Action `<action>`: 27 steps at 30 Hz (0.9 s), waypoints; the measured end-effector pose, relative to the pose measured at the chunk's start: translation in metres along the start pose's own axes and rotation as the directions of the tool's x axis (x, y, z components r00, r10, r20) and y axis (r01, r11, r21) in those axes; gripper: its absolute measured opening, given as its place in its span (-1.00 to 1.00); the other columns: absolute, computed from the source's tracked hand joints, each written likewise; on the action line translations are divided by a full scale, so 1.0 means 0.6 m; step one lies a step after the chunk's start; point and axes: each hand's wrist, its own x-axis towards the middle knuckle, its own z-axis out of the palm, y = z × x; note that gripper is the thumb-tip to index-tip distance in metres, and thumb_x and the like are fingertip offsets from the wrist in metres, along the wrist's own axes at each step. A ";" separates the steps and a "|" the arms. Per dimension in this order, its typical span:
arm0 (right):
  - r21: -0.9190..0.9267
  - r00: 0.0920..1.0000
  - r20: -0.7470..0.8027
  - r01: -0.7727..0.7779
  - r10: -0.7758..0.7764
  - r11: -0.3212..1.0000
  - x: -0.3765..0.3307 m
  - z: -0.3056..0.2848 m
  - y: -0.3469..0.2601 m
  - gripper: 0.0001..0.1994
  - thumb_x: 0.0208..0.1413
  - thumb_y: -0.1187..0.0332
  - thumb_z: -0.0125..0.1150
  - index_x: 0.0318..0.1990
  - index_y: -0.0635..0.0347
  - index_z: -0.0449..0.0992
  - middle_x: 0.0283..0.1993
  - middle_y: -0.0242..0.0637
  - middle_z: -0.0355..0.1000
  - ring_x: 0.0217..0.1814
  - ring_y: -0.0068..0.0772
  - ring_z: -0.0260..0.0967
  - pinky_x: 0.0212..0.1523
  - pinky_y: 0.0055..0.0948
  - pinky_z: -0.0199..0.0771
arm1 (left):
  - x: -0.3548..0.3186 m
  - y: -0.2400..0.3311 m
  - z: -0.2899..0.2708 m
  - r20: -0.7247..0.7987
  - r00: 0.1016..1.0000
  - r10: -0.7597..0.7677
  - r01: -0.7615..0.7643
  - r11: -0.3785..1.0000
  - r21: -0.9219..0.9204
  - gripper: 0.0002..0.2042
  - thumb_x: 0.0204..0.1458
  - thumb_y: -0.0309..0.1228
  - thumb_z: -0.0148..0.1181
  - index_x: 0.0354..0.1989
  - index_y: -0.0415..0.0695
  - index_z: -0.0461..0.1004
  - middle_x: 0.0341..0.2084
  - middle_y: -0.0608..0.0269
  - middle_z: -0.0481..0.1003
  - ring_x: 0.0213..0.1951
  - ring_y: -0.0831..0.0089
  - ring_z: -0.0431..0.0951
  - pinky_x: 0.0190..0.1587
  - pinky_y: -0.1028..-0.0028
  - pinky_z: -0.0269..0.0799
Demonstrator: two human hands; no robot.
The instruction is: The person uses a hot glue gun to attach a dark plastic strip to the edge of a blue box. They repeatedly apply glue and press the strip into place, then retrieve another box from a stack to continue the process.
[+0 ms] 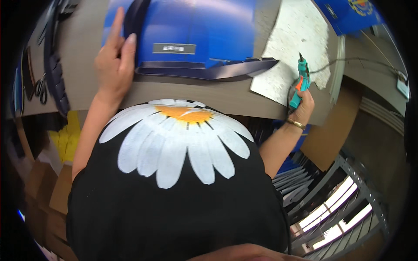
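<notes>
**A:** What lies at the far left of the bench (78, 93)?

**B:** A heap of dark strips (54, 69) runs along that edge, with a pair of scissors (41, 89) beside it. Below the bench edge sit something yellow (65, 139) and brown cardboard boxes (61, 191).

**A:** And the person's left hand (114, 65)?

**B:** It rests on the left edge of a blue glossy sheet (196, 30), fingers stretched out and pressing flat, index finger pointing up along a dark curved strip (135, 19). It grips nothing; it only presses down.

**A:** What is on the sheet?

**B:** A small grey label (174, 48) near its middle, and a long dark band (209, 69) along its lower edge, tapering to a point at the right.

**A:** Further right?

**B:** A white speckled board (291, 43) lies partly under that point. The right hand (301, 106), wearing a gold bracelet (296, 124), is closed around a teal glue gun (301, 82) with an orange trigger, nozzle up, held over the board's lower edge. A cord (348, 61) trails off to the right. More blue printed sheets (348, 13) lie at the top right.
</notes>
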 end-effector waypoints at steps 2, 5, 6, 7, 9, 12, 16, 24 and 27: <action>0.212 0.999 0.037 -0.007 -0.001 0.977 -0.017 -0.011 -0.010 -0.64 -0.11 0.51 0.07 -0.08 0.39 0.46 -0.31 -0.19 0.44 -0.47 -0.45 0.36 -0.53 -0.55 0.31 | -0.003 0.004 0.006 0.008 0.999 -0.033 0.033 0.999 -0.023 -0.46 0.23 -0.46 0.12 0.40 0.00 0.26 -0.71 0.38 0.16 -0.62 0.57 0.16 -0.52 0.51 0.16; 0.232 0.963 -0.080 0.270 -0.258 0.935 -0.042 0.018 -0.042 -0.55 -0.14 0.56 0.05 0.02 0.39 0.39 -0.19 -0.07 0.46 -0.39 -0.41 0.42 -0.47 -0.53 0.42 | -0.004 0.009 0.008 -0.002 1.000 -0.030 0.030 0.998 -0.046 -0.49 0.27 -0.46 0.05 0.42 -0.02 0.23 -0.68 0.52 0.14 -0.57 0.69 0.08 -0.48 0.61 0.00; 0.190 0.938 -0.069 0.346 -0.339 0.919 -0.048 0.014 -0.051 -0.48 -0.16 0.59 0.03 0.09 0.39 0.35 -0.15 -0.03 0.47 -0.35 -0.38 0.45 -0.41 -0.50 0.50 | -0.003 0.011 0.010 0.002 1.000 -0.024 0.024 0.998 -0.053 -0.49 0.27 -0.46 0.05 0.42 -0.03 0.23 -0.67 0.52 0.15 -0.57 0.69 0.09 -0.48 0.61 0.01; 0.185 0.894 -0.122 0.448 -0.431 0.875 -0.044 0.027 -0.055 -0.47 -0.17 0.60 0.02 0.10 0.41 0.35 -0.13 -0.02 0.47 -0.36 -0.40 0.43 -0.43 -0.55 0.46 | -0.002 0.014 0.004 0.003 1.000 -0.023 0.023 0.999 -0.039 -0.48 0.27 -0.46 0.05 0.42 -0.03 0.22 -0.67 0.52 0.16 -0.56 0.69 0.09 -0.48 0.62 0.02; 0.217 0.883 -0.018 0.462 -0.469 0.860 -0.064 0.038 -0.085 -0.57 -0.01 0.54 0.11 0.08 0.44 0.38 -0.15 -0.04 0.49 -0.38 -0.41 0.41 -0.43 -0.56 0.42 | -0.002 0.003 0.005 -0.011 1.000 0.014 -0.014 0.999 -0.038 -0.47 0.28 -0.48 0.05 0.43 -0.04 0.20 -0.64 0.51 0.20 -0.55 0.69 0.11 -0.47 0.63 0.06; 0.102 0.844 0.230 0.473 -0.484 0.875 -0.103 0.079 -0.140 -0.63 0.28 0.27 0.15 0.07 0.42 0.41 -0.27 -0.06 0.54 -0.41 -0.46 0.37 -0.38 -0.52 0.38 | -0.002 0.004 0.000 0.008 0.999 -0.032 0.032 0.994 -0.104 -0.47 0.27 -0.52 0.01 0.43 -0.06 0.19 -0.63 0.48 0.20 -0.54 0.68 0.12 -0.45 0.64 0.11; 0.062 0.695 0.619 0.422 -0.366 0.905 -0.154 0.197 -0.154 -0.69 0.22 0.32 0.24 -0.01 0.39 0.48 -0.27 -0.09 0.57 -0.35 -0.46 0.43 -0.33 -0.49 0.42 | 0.006 -0.008 0.002 -0.096 0.990 0.099 -0.107 0.991 -0.076 -0.50 0.19 -0.56 -0.01 0.35 -0.30 0.23 -0.43 -0.10 0.51 -0.37 0.36 0.55 -0.25 0.48 0.42; 0.004 0.280 0.914 0.719 -0.295 0.695 -0.175 0.327 -0.136 -0.67 0.16 0.16 0.32 -0.05 0.20 0.54 -0.29 -0.16 0.51 -0.32 -0.07 0.53 -0.29 -0.34 0.48 | 0.010 0.017 -0.009 -0.027 0.999 -0.022 0.019 0.993 -0.114 -0.46 0.18 -0.58 -0.04 0.38 -0.38 0.16 -0.71 0.22 0.25 -0.66 0.55 0.20 -0.54 0.48 0.20; 0.029 0.250 0.921 0.720 -0.299 0.693 -0.178 0.344 -0.124 -0.68 0.17 0.13 0.29 -0.08 0.15 0.52 -0.34 -0.15 0.50 -0.37 -0.03 0.51 -0.35 -0.25 0.47 | 0.008 0.014 -0.009 -0.029 1.000 -0.003 0.000 0.995 -0.100 -0.45 0.17 -0.59 -0.02 0.37 -0.38 0.17 -0.72 0.24 0.21 -0.68 0.54 0.17 -0.55 0.47 0.17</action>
